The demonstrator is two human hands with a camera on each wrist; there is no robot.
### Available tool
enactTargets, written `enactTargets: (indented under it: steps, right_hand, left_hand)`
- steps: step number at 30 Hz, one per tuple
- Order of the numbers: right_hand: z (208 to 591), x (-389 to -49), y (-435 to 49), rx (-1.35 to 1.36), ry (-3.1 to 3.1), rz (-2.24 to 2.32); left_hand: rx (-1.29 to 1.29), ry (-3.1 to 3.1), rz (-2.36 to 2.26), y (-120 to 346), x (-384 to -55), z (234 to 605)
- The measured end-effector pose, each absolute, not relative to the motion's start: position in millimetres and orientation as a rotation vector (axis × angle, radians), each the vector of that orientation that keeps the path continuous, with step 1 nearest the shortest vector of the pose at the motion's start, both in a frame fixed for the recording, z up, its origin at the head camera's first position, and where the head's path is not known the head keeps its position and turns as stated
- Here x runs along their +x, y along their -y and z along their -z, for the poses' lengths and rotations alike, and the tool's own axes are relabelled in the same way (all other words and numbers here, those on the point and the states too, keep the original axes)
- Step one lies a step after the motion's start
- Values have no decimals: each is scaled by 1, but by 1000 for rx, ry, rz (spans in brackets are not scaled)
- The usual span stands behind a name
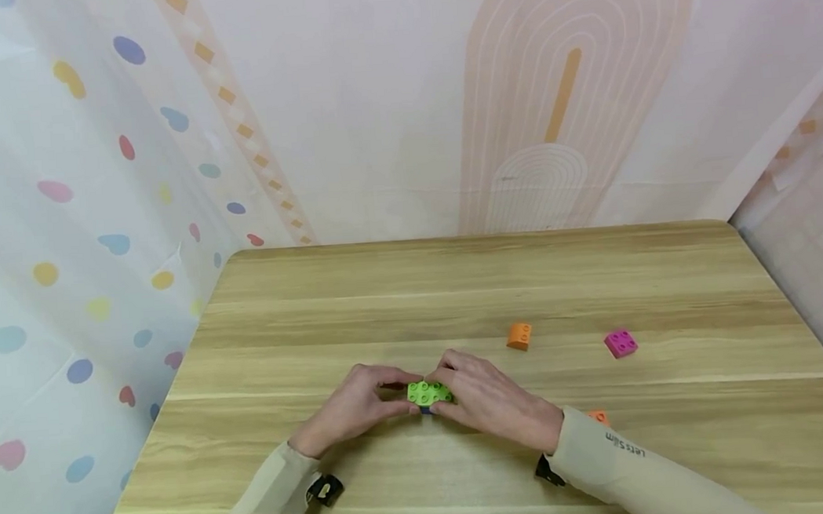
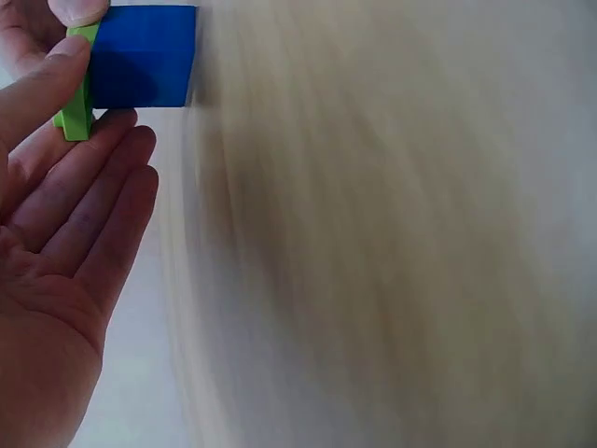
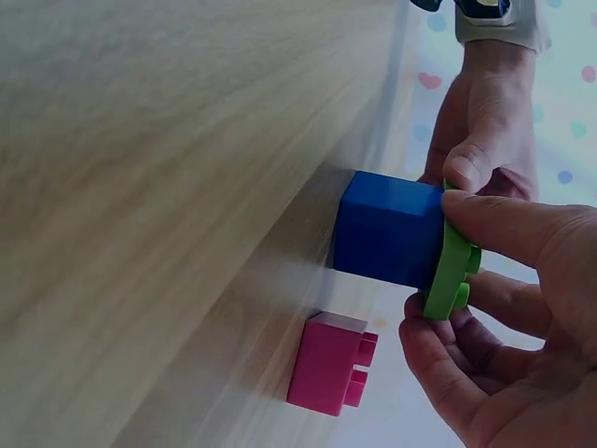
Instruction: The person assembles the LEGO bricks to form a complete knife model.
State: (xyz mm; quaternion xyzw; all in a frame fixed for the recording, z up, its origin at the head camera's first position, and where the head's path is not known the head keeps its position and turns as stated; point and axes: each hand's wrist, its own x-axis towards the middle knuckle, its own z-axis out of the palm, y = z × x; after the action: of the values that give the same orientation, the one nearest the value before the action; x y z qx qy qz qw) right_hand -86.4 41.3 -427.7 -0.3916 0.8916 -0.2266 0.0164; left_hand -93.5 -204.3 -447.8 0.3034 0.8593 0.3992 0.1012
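A lime-green building brick with round studs (image 1: 428, 393) sits on top of a taller blue block (image 3: 387, 229), which stands on the table. From the left side my left hand (image 1: 353, 406) pinches the green brick's end between thumb and fingers. My right hand (image 1: 494, 401) holds the other end the same way, its thumb along the green edge in the right wrist view. Both hands meet close together around the brick. Seen from above, the blue block is mostly hidden beneath the green one.
Beyond the right hand lies an orange brick (image 1: 519, 336), with a magenta brick (image 1: 620, 344) farther right. A second orange brick (image 1: 598, 416) is partly covered by the right sleeve. The wooden table (image 1: 357, 292) ends at a patterned cloth backdrop (image 1: 375, 118).
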Motion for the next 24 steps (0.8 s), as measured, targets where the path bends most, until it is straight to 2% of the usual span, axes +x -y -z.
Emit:
enactTargets:
  steps: [14,24]
  right_hand:
    - [430,-86,-43,-1186,-2768,770]
    - [424,-78,-64,-1106,-2815,754]
  left_hand:
    - [925,-2539,-1078,202,-98,443]
    - [898,-2537,-1063,189,-94,443]
